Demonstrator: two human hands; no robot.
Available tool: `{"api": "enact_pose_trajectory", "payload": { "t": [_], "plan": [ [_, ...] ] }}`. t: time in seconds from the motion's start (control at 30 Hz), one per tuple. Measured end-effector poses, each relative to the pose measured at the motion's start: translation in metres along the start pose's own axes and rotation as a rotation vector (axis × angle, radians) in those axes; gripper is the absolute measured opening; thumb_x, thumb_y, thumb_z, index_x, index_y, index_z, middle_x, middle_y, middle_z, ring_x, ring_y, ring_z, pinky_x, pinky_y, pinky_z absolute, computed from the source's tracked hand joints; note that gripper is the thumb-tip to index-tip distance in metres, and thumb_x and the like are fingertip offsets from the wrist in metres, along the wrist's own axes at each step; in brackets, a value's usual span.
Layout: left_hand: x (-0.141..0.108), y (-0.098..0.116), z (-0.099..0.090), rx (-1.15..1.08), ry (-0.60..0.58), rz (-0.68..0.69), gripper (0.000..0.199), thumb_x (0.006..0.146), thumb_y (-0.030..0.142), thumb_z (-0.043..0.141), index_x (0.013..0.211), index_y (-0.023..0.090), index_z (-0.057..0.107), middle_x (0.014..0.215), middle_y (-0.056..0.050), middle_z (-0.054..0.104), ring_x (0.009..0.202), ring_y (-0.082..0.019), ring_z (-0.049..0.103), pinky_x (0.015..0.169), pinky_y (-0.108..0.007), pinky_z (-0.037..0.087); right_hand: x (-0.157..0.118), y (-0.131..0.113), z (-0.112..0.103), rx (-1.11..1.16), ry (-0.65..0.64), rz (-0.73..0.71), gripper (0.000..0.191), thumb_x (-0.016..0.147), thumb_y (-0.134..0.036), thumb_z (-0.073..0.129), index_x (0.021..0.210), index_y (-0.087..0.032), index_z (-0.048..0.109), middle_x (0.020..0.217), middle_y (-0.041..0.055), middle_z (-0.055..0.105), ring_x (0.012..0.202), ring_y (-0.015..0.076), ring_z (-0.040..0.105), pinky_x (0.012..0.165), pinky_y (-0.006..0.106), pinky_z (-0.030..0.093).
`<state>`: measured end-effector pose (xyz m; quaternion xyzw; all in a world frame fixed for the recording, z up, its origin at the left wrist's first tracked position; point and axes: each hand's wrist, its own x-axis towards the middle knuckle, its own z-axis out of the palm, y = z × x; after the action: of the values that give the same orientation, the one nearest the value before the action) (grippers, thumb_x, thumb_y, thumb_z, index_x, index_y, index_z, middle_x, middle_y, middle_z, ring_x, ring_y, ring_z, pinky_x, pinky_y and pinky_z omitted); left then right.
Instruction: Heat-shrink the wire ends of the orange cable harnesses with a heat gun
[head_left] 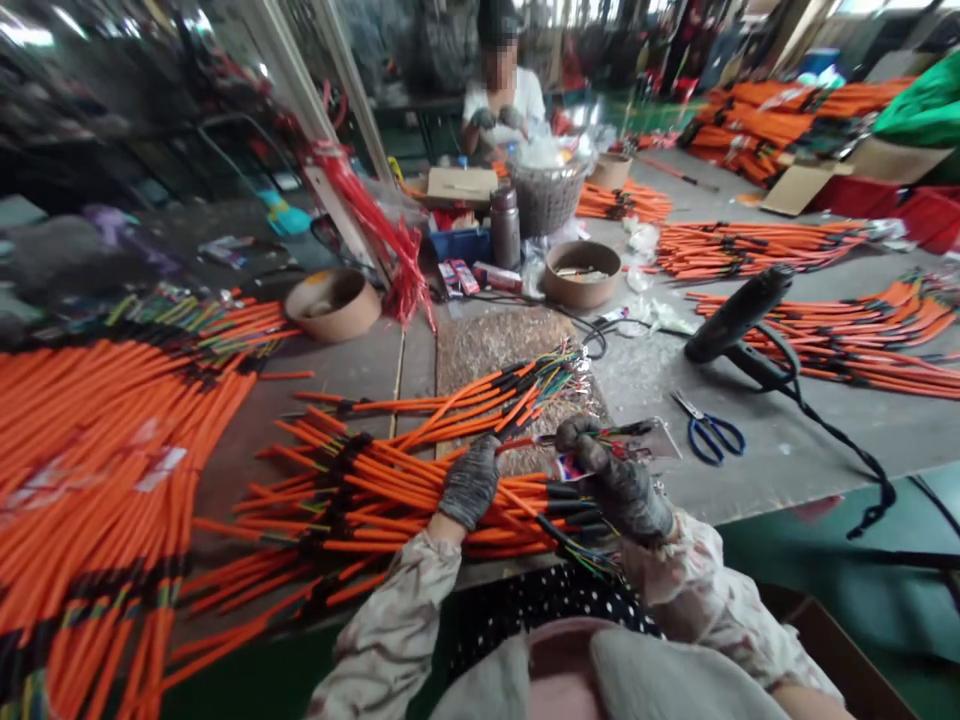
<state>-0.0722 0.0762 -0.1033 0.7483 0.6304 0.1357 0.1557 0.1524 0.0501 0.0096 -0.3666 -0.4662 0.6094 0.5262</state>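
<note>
My left hand (472, 482), in a grey glove, is closed round an orange cable just above the pile of orange cables (405, 490). To its right, my right hand (611, 480), gloved too, pinches the wire end of the same cable, with a small printed packet (571, 467) at its fingers. Thin coloured wires and a black tip stick out beyond the right hand. Behind both hands, more cables with bare wire ends (480, 395) lie across a brown speckled board (487, 345).
Blue-handled pliers (716, 435) and a black heat gun (739, 315) with its cord lie on the right. Round containers (583, 288), a flask (505, 228) and a wicker basket (547, 195) stand farther back. Orange cable bundles (97, 450) cover the left. Across the table sits a person (502, 100).
</note>
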Motion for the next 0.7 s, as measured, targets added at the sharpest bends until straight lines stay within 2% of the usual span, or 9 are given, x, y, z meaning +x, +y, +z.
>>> {"api": "enact_pose_trajectory", "payload": {
  "t": [0.1,0.2,0.23,0.3,0.43,0.53,0.7],
  "plan": [
    [0.012,0.018,0.004,-0.161,0.023,0.087,0.022,0.097,0.018,0.055,0.116,0.017,0.065,0.108,-0.013,0.077,0.101,-0.026,0.076,0.100,-0.043,0.061,0.009,0.009,-0.018,0.111,0.079,0.018,0.037,0.081,-0.057,0.083,0.087,-0.023,0.070,0.077,0.0007,0.061,0.065,0.0149,0.052,0.053,0.025,0.044],
    [0.020,0.032,0.005,-0.534,0.114,0.274,0.034,0.092,0.023,0.058,0.125,0.017,0.058,0.114,-0.011,0.075,0.103,-0.021,0.074,0.099,-0.037,0.061,0.012,0.008,-0.028,0.263,0.028,0.120,0.038,0.081,-0.058,0.080,0.086,-0.022,0.067,0.062,-0.0037,0.052,0.050,0.0107,0.037,0.045,0.023,0.034],
    [0.021,0.034,0.004,-0.653,0.135,0.305,0.037,0.089,0.023,0.058,0.126,0.017,0.058,0.116,-0.011,0.073,0.104,-0.020,0.074,0.098,-0.036,0.061,0.013,0.007,-0.030,0.323,-0.005,0.154,0.038,0.080,-0.057,0.080,0.086,-0.022,0.066,0.058,-0.0053,0.049,0.047,0.0093,0.032,0.043,0.022,0.031],
    [0.022,0.035,0.001,-0.767,0.123,0.285,0.034,0.085,0.021,0.059,0.119,0.017,0.061,0.112,-0.010,0.073,0.101,-0.019,0.073,0.095,-0.034,0.061,0.014,0.005,-0.035,0.404,-0.061,0.190,0.039,0.080,-0.057,0.079,0.086,-0.022,0.063,0.054,-0.0076,0.046,0.042,0.0068,0.023,0.040,0.020,0.025],
    [0.020,0.037,-0.007,-0.747,0.008,0.198,0.016,0.085,0.023,0.066,0.099,0.017,0.071,0.095,-0.006,0.076,0.090,-0.019,0.072,0.090,-0.036,0.062,0.014,0.008,-0.044,0.456,-0.032,0.224,0.042,0.076,-0.055,0.083,0.082,-0.022,0.057,0.054,-0.0092,0.048,0.041,0.0046,0.016,0.038,0.017,0.018],
    [0.019,0.055,-0.010,-0.747,0.012,0.266,0.018,0.090,0.024,0.065,0.103,0.018,0.076,0.097,-0.006,0.079,0.091,-0.021,0.074,0.090,-0.036,0.062,0.015,0.013,-0.050,0.493,0.012,0.274,0.044,0.072,-0.055,0.085,0.078,-0.023,0.056,0.052,-0.0099,0.046,0.042,0.0049,0.013,0.036,0.017,0.015],
    [0.029,0.082,-0.008,-0.707,0.022,0.403,0.025,0.097,0.031,0.063,0.112,0.018,0.078,0.109,-0.010,0.081,0.103,-0.024,0.076,0.097,-0.039,0.061,0.013,0.020,-0.056,0.498,-0.019,0.296,0.041,0.074,-0.055,0.083,0.082,-0.021,0.062,0.052,-0.0092,0.045,0.041,0.0044,0.019,0.037,0.017,0.021]
  ]
}}
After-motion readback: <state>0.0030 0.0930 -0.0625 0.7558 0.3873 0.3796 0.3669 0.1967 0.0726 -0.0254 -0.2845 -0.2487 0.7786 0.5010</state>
